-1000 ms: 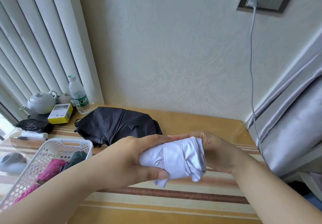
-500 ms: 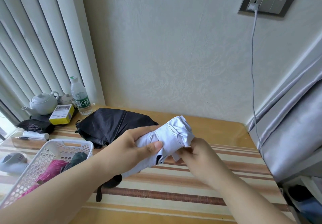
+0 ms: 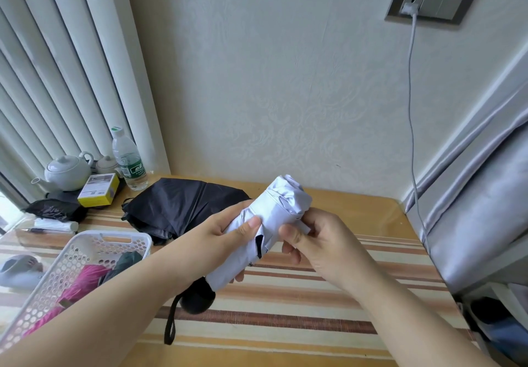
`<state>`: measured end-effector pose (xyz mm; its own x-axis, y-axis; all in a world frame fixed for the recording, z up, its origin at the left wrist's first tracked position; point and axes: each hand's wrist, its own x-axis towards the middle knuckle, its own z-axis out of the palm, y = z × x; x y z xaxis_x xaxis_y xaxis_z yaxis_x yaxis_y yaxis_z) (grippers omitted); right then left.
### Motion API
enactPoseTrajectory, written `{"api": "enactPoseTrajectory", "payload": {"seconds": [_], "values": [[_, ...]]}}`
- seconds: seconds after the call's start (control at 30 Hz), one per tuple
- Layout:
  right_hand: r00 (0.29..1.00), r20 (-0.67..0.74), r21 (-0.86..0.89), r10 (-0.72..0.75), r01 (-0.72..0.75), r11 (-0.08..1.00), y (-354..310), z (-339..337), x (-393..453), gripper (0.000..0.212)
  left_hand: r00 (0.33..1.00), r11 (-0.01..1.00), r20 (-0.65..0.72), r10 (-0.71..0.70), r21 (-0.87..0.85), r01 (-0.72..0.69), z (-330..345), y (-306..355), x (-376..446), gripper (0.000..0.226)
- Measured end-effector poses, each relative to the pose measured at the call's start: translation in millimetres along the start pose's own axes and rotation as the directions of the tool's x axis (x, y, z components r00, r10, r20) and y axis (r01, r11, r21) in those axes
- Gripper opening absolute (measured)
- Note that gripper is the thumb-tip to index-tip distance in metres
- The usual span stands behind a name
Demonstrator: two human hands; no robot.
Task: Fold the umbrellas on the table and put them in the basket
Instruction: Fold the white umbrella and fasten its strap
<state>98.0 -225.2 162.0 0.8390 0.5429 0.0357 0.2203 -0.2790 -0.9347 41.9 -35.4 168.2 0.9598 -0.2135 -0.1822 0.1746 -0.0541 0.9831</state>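
A rolled white umbrella (image 3: pixel 275 215) with a black handle (image 3: pixel 197 298) and wrist loop is held tilted above the striped table (image 3: pixel 285 304). My left hand (image 3: pixel 223 232) grips its middle. My right hand (image 3: pixel 317 238) pinches the white closing strap at its upper part. A black umbrella (image 3: pixel 177 206) lies loosely collapsed on the table behind. The white perforated basket (image 3: pixel 85 241) at the left holds a pink umbrella (image 3: pixel 77 284) and a dark green one (image 3: pixel 125 261).
At the back left stand a water bottle (image 3: pixel 128 161), a white teapot (image 3: pixel 67 171), a yellow box (image 3: pixel 98 192) and a dark pouch (image 3: pixel 54 209). A charger cable (image 3: pixel 411 109) hangs from the wall socket. Grey fabric (image 3: pixel 480 201) borders the table's right side.
The umbrella has swung from lying across my hands to a tilted position, with handle and loop now showing below. My right hand has left the umbrella's end and now pinches the strap.
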Motion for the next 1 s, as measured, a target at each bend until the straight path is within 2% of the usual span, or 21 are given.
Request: {"api": "enactPoseTrajectory", "payload": {"seconds": [0.07,0.17,0.2,0.27,0.4,0.5,0.6,0.8,1.0], "values": [[0.999,-0.047,0.019,-0.012,0.013,1.0,-2,1,1,0.034,1.0,0.999,0.008,0.013,-0.034,-0.013,2,3,-4,0.027],[0.998,-0.052,0.045,-0.018,0.021,0.999,-1,0,3,0.039,0.999,0.998,0.02,0.045,0.03,-0.046,4,4,-4,0.065],[0.998,-0.051,0.051,-0.023,0.025,0.998,-1,0,3,0.038,0.999,0.997,-0.002,0.051,0.053,-0.051,7,4,-2,0.067],[0.997,-0.054,0.081,-0.046,0.05,0.995,-1,-1,3,0.033,0.997,0.999,-0.064,0.046,0.024,-0.045,11,5,0,0.055],[0.994,-0.085,0.086,-0.073,0.08,0.993,-4,-2,1,0.031,0.988,0.984,-0.155,-0.002,-0.175,-0.026,17,5,0,0.043],[0.99,-0.13,0.004,-0.057,0.058,0.998,-4,-2,0,0.036,0.974,0.982,-0.228,0.007,-0.182,-0.049,16,6,3,0.042],[0.984,-0.165,-0.082,-0.064,0.051,0.995,-1,-1,-3,0.039,0.963,0.993,-0.269,0.012,-0.112,-0.044,12,5,9,0.039],[0.987,-0.156,-0.078,-0.033,0.021,0.997,-6,-6,-11,0.04,0.978,0.977,-0.21,0.0,-0.21,-0.045,8,6,2,0.038],[0.99,-0.141,-0.076,-0.008,-0.003,0.997,-17,-2,-15,0.035,0.997,0.94,-0.071,-0.007,-0.341,-0.018,5,2,-4,0.021]]}}
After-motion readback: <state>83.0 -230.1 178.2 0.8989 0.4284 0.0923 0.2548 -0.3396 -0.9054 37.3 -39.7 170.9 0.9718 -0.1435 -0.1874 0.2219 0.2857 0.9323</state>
